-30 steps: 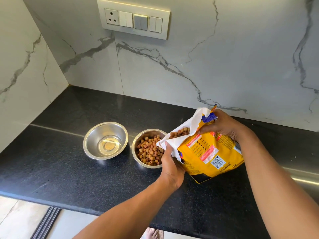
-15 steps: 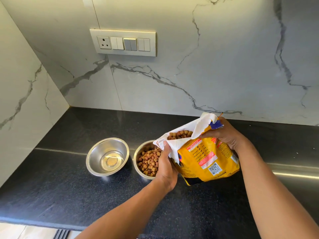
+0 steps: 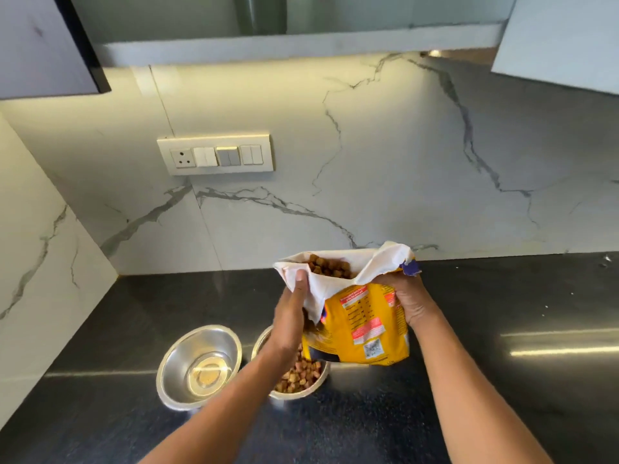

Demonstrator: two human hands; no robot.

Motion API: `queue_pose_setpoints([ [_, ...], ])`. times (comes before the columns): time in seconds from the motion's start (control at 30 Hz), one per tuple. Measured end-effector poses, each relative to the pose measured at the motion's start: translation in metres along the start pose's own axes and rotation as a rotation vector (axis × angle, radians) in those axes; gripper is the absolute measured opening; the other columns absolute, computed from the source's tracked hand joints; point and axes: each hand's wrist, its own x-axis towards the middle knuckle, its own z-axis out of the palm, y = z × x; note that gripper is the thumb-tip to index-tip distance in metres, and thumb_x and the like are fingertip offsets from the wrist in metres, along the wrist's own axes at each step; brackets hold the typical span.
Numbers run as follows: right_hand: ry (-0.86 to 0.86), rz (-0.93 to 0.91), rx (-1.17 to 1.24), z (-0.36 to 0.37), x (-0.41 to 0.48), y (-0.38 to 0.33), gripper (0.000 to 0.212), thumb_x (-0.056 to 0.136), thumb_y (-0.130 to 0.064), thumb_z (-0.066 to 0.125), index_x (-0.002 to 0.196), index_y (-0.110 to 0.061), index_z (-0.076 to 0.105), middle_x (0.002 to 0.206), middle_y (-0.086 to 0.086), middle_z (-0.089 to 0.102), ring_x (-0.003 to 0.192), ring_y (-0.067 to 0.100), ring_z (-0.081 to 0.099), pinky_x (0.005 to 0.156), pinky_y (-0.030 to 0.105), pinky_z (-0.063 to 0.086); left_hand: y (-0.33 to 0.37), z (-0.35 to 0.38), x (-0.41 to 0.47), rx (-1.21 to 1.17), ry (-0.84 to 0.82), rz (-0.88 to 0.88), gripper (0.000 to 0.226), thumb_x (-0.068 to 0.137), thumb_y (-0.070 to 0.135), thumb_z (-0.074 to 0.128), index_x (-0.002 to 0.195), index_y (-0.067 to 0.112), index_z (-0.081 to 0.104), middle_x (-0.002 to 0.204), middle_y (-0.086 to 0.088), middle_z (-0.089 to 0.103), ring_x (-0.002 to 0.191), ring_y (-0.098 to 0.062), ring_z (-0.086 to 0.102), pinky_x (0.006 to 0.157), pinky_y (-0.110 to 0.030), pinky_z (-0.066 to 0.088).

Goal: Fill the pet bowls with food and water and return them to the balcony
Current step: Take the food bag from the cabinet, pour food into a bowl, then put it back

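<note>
Judging by the head view, the food step looks nearly done. The bag is held mouth-up off the surface, at 1 o'clock of the food bowl, which has kibble heaped in it. The left hand pinches the white turned-out rim at the bag's 10 o'clock, and the right hand grips its side at 3 o'clock.

The next move probably calls for folding the mouth closed and setting the bag down without tipping it. After that, the second bowl, just beside the first at its 9 o'clock, needs water.

The bag is yellow and crumpled, with brown kibble showing at the top. I cannot tell whether the second bowl's shiny bottom has any water over it.
</note>
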Motion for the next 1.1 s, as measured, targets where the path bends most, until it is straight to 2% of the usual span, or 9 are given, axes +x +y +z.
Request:
queue_pose_setpoints([
  [0.07, -0.008, -0.044, 0.076, 0.022, 0.000, -0.006, 0.046, 0.059, 0.008, 0.074, 0.104, -0.002, 0.071, 0.089, 0.019, 0.080, 0.079, 0.033, 0.078, 0.068, 0.045, 0.065, 0.025, -0.014, 0.002, 0.049, -0.032, 0.045, 0.064, 0.101, 0.065, 0.041, 0.141, 0.018, 0.061, 0.130, -0.010, 0.075, 0.121, -0.032, 0.071, 0.109, -0.054, 0.055],
  [0.2, -0.012, -0.174, 0.119, 0.068, 0.003, -0.028, 0.046, 0.055, 0.003, 0.080, 0.100, -0.005, 0.075, 0.089, 0.019, 0.079, 0.079, 0.034, 0.078, 0.069, 0.043, 0.065, 0.080, -0.056, 0.002, 0.131, -0.219, 0.174, 0.063, 0.099, 0.072, 0.041, 0.139, 0.030, 0.066, 0.135, -0.006, 0.074, 0.125, -0.026, 0.070, 0.093, -0.034, 0.062],
  [0.3, -0.014, -0.269, 0.146, 0.103, 0.006, -0.047, 0.036, 0.064, 0.002, 0.075, 0.095, -0.014, 0.080, 0.088, 0.016, 0.079, 0.080, 0.032, 0.078, 0.072, 0.044, 0.066, 0.103, -0.098, -0.004, 0.203, -0.264, 0.283, 0.082, 0.084, 0.079, 0.060, 0.151, 0.033, 0.051, 0.148, -0.001, 0.064, 0.136, -0.025, 0.062, 0.103, -0.044, 0.053],
  [0.4, -0.044, -0.310, 0.117, 0.138, 0.007, -0.061, 0.028, 0.070, 0.000, 0.072, 0.087, -0.019, 0.084, 0.088, 0.016, 0.079, 0.083, 0.036, 0.075, 0.084, 0.051, 0.061, 0.102, -0.123, -0.012, 0.293, -0.317, 0.294, 0.102, 0.067, 0.056, 0.092, 0.152, 0.033, 0.042, 0.146, 0.000, 0.064, 0.132, -0.025, 0.065, 0.098, -0.041, 0.058],
  [0.53, -0.064, -0.323, 0.037, 0.177, 0.000, -0.070, 0.026, 0.070, -0.004, 0.073, 0.094, -0.013, 0.078, 0.090, 0.017, 0.078, 0.085, 0.036, 0.074, 0.086, 0.051, 0.060, 0.097, -0.138, -0.028, 0.230, -0.280, 0.360, 0.093, 0.066, 0.016, 0.097, 0.145, 0.026, 0.049, 0.138, -0.012, 0.070, 0.122, -0.037, 0.071, 0.090, -0.049, 0.064],
  [0.67, -0.125, -0.349, 0.014, 0.204, -0.013, -0.091, 0.027, 0.070, -0.010, 0.077, 0.097, -0.016, 0.079, 0.091, 0.014, 0.079, 0.082, 0.030, 0.077, 0.075, 0.043, 0.064, 0.114, -0.149, -0.041, 0.100, -0.200, 0.414, 0.090, 0.068, 0.017, 0.093, 0.145, 0.019, 0.048, 0.134, -0.013, 0.072, 0.117, -0.037, 0.073, 0.091, -0.055, 0.063],
  [0.83, -0.205, -0.388, -0.094, 0.210, -0.043, -0.120, 0.049, 0.069, -0.038, 0.090, 0.114, -0.021, 0.078, 0.113, 0.015, 0.080, 0.100, 0.033, 0.078, 0.078, 0.041, 0.064, 0.154, -0.142, -0.048, 0.074, -0.179, 0.452, 0.091, 0.059, 0.043, 0.097, 0.136, 0.025, 0.053, 0.122, -0.009, 0.077, 0.100, -0.031, 0.079, 0.071, -0.033, 0.064],
  [0.93, -0.285, -0.375, -0.205, 0.204, -0.067, -0.131, 0.066, 0.057, -0.058, 0.097, 0.114, -0.033, 0.079, 0.121, 0.009, 0.079, 0.108, 0.031, 0.077, 0.081, 0.036, 0.064, 0.179, -0.129, -0.048, 0.072, -0.188, 0.486, 0.085, 0.062, 0.043, 0.092, 0.136, 0.023, 0.056, 0.120, -0.009, 0.079, 0.099, -0.033, 0.080, 0.070, -0.042, 0.066],
  [1.1, -0.172, -0.557, -0.254, 0.209, -0.081, -0.186, 0.050, 0.072, -0.022, 0.092, 0.119, -0.028, 0.077, 0.125, 0.015, 0.077, 0.112, 0.042, 0.075, 0.083, 0.050, 0.065, 0.236, -0.093, -0.047, 0.010, -0.266, 0.553, 0.082, 0.066, 0.042, 0.088, 0.140, 0.019, 0.059, 0.128, -0.006, 0.077, 0.114, -0.032, 0.075, 0.096, -0.051, 0.061],
])
